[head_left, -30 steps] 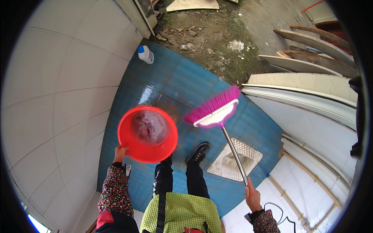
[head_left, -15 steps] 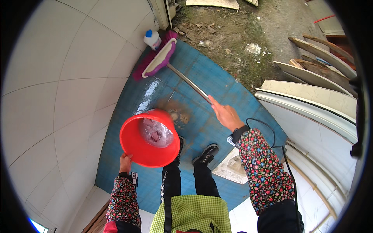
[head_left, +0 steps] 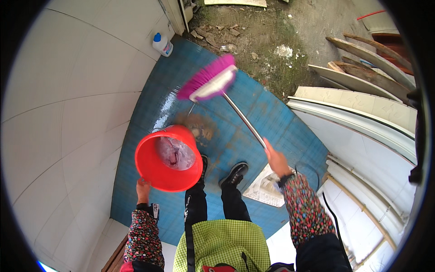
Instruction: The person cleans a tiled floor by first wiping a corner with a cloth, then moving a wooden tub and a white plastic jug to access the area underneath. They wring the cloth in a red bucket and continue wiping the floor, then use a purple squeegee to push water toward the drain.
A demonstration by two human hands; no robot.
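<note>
My left hand (head_left: 143,190) grips the rim of a red bucket (head_left: 192,144), which tilts so that its mouth faces me. Inside the bucket is clear water, with something dark reddish at the bottom that I cannot make out. My right hand (head_left: 276,161) is wrapped round the metal handle of a broom (head_left: 245,119). The broom's head, with purple bristles and a white and purple block, is over the blue floor (head_left: 253,99), beyond the bucket; it looks raised. A wet shiny patch lies on the floor left of it.
A white bottle with a blue cap (head_left: 162,45) stands by the tiled wall (head_left: 95,68). A white squat toilet pan (head_left: 265,188) is set in the floor at right. Boards (head_left: 367,75) lean outside, past bare ground (head_left: 253,31). A muddy patch (head_left: 201,129) lies beside the bucket.
The broom has swung away from the wall and bottle toward the right, its head turning. My right hand has moved right and nearer. The bucket has barely shifted.
</note>
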